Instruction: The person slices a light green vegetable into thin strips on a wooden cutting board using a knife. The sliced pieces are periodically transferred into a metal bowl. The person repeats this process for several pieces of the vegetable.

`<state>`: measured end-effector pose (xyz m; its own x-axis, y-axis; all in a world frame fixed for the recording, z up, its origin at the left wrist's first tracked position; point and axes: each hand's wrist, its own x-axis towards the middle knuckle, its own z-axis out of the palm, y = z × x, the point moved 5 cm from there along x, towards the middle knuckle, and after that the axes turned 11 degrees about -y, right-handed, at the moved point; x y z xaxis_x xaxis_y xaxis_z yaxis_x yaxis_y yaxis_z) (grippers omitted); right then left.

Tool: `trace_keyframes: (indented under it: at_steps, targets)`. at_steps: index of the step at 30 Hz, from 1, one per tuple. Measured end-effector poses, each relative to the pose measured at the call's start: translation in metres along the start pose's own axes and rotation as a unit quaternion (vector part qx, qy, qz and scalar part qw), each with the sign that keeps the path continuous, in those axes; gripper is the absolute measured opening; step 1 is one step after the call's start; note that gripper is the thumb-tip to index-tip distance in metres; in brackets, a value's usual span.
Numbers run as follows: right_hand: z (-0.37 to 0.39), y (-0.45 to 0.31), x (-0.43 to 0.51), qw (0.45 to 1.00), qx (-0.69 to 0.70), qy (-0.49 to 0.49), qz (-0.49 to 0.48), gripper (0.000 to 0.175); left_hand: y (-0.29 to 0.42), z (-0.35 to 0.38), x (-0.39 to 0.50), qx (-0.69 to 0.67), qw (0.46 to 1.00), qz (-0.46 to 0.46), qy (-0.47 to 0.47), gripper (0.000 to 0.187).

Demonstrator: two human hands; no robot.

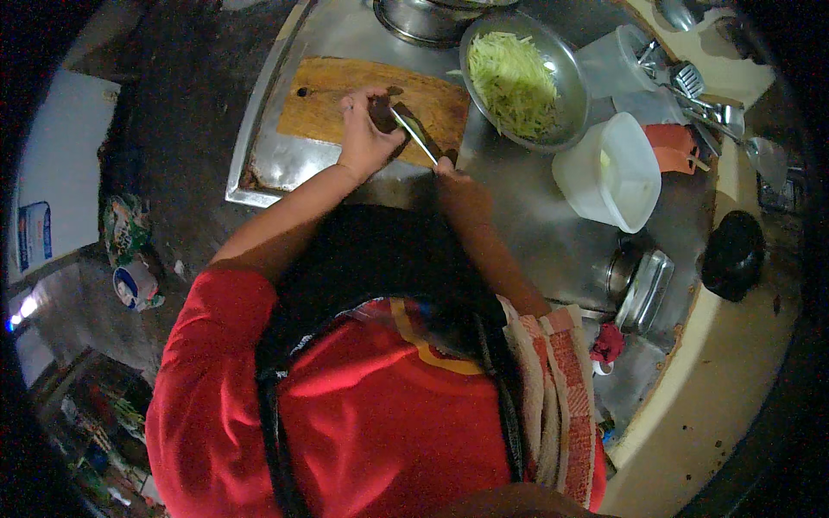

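A wooden cutting board [317, 103] with a small hole near one end lies on the steel counter. My right hand [458, 184] grips a knife [414, 137], its blade slanting across the board toward my left fingers. My left hand [368, 133] is curled over the board around a dark piece of food [382, 115], whose kind is hard to make out in shadow. A pale green sliver shows beside the blade. Just right of the board, a steel bowl [575, 97] holds a heap of pale green shredded vegetable [515, 81].
A white plastic container [583, 171] stands tilted below the bowl. Clear plastic tubs [609, 58], a steel spatula [686, 79] and other utensils crowd the wall side. A steel pot [421, 26] stands at the far edge. Steel containers [646, 291] sit at lower right.
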<state>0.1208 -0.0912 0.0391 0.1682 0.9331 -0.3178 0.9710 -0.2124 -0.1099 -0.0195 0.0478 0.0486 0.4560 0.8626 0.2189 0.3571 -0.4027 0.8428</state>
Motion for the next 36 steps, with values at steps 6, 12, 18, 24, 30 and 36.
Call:
trace_keyframes:
  at_steps: [6,12,18,24,30,36]
  targets:
    - [0.005,0.000,0.001,0.999,-0.027,0.039,0.002,0.013,-0.034,0.027,-0.001,-0.112,0.992,-0.049,-0.020,0.058]
    - [0.000,0.011,0.001,0.988,0.126,0.086,0.034,0.019,-0.048,0.019,-0.002,-0.096,0.991,-0.090,-0.015,0.050]
    - [0.002,0.016,0.001,0.973,0.223,0.029,0.057,0.025,-0.015,0.022,-0.006,0.028,0.985,-0.083,-0.152,0.030]
    - [-0.008,0.016,-0.017,0.980,0.174,-0.039,0.093,0.022,-0.022,0.031,-0.001,0.057,0.991,0.057,-0.109,0.015]
    - [-0.014,0.012,-0.029,0.994,0.093,-0.005,0.055,0.028,-0.014,0.031,0.003,0.081,0.988,0.008,-0.130,0.005]
    - [-0.028,0.001,-0.028,0.993,0.091,-0.033,0.062,0.014,-0.008,0.025,0.000,0.087,0.989,0.007,-0.118,0.005]
